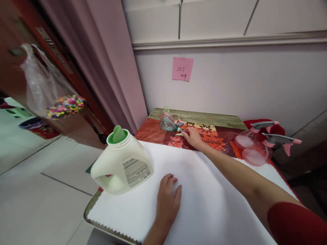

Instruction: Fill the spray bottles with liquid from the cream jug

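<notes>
My left hand rests on the white cloth with its fingers loosely bent and the thumb apart, holding nothing. Across the table, my right hand has its thumb and fingers at the grey head of a clear spray bottle lying on its side. A second, partly hidden bottle lies behind that one. To the left of my left hand stands a large pale detergent jug, its green-rimmed mouth open at the top with a spout inside.
Two spray bottles with pink liquid stand at the right edge. A patterned red cover shows at the table's back. A pink note is stuck on the wall. A plastic bag of colourful pieces hangs from the door at left.
</notes>
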Motion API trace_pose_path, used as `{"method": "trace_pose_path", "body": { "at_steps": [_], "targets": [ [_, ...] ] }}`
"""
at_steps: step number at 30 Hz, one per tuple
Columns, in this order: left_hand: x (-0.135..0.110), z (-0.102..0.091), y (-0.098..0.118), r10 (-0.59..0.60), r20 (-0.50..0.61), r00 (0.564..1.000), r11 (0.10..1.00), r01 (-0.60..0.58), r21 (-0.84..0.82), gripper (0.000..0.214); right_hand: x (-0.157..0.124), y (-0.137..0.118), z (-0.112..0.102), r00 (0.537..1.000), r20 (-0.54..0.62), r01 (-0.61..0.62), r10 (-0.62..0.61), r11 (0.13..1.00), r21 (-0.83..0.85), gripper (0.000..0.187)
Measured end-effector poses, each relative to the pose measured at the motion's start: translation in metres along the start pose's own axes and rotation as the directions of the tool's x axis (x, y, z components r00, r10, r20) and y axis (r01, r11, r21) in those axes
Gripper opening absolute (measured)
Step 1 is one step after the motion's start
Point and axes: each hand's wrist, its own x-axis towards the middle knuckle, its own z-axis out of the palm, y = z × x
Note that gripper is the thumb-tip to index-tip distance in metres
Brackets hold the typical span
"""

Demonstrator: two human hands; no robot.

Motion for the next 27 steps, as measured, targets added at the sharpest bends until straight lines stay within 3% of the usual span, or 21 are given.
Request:
{"method": "trace_pose_path", "body": {
  "at_steps": [3,7,11,14,18,22,24,27],
  "targets": [
    [-0.001,-0.001,0.001,-0.026,0.008,1.0,1.0,0.026,-0.007,0.015,0.036,-0.01,0.016,0.999,0.032,-0.032,0.034,0.998,-0.061,0.037],
    [-0.003,-0.003,0.001,-0.04,0.0,0.999,0.999,0.04,-0.024,0.014,0.063,-0.017,0.03,0.993,0.102,-0.046,0.061,0.988,-0.146,0.035],
    [-0.003,-0.004,0.0,-0.051,0.01,0.999,0.998,0.051,-0.044,0.014,0.065,-0.024,0.033,0.988,0.147,-0.026,0.054,0.981,-0.192,0.027],
    [-0.004,-0.003,-0.001,-0.057,0.002,0.998,0.995,0.057,-0.081,0.015,0.053,-0.032,0.02,0.99,0.138,0.046,-0.021,0.983,-0.178,0.028],
    [-0.006,0.0,-0.006,-0.067,-0.022,0.998,0.99,0.064,-0.124,0.027,0.023,-0.04,-0.028,0.984,0.111,0.155,-0.139,0.977,-0.149,0.03],
    [-0.003,0.002,-0.006,-0.089,-0.17,0.981,0.98,0.056,-0.193,0.061,-0.015,-0.042,-0.107,0.962,0.142,0.253,-0.233,0.957,-0.14,0.027],
    [0.003,0.0,0.002,-0.02,-0.288,0.957,0.98,-0.038,-0.195,0.083,-0.037,-0.047,-0.147,0.935,0.24,0.297,-0.26,0.946,-0.132,0.024],
    [0.014,-0.008,0.024,0.2,-0.375,0.905,0.964,-0.249,-0.088,0.113,-0.069,-0.066,-0.194,0.83,0.503,0.337,-0.241,0.935,-0.108,0.019]
  ]
}}
